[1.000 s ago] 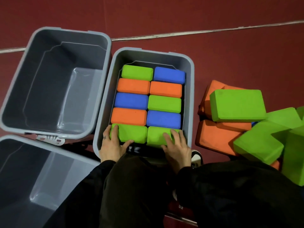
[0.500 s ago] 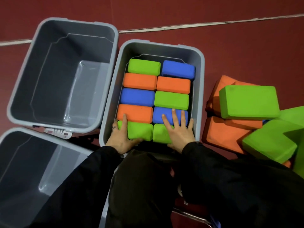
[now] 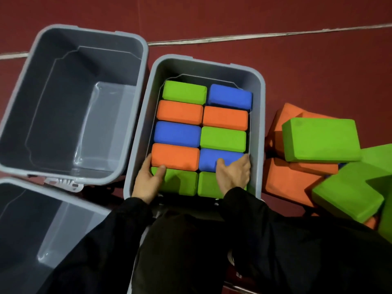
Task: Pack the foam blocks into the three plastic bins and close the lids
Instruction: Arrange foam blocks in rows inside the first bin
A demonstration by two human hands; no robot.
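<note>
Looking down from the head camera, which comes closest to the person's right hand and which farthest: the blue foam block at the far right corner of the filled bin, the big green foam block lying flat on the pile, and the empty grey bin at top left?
From the right hand:
1. Blue foam block, straight ahead in the filled bin's far right corner.
2. Big green foam block, off to the right, atop the loose pile.
3. Empty grey plastic bin, across to the left, beyond the filled bin.

A dark red floor fills the background, with a matte, slightly textured surface. A pale, worn line runs across it from the left edge to the upper right, rising gently as it goes. At the bottom of the view, black trousers cover the person's bent legs.
</note>
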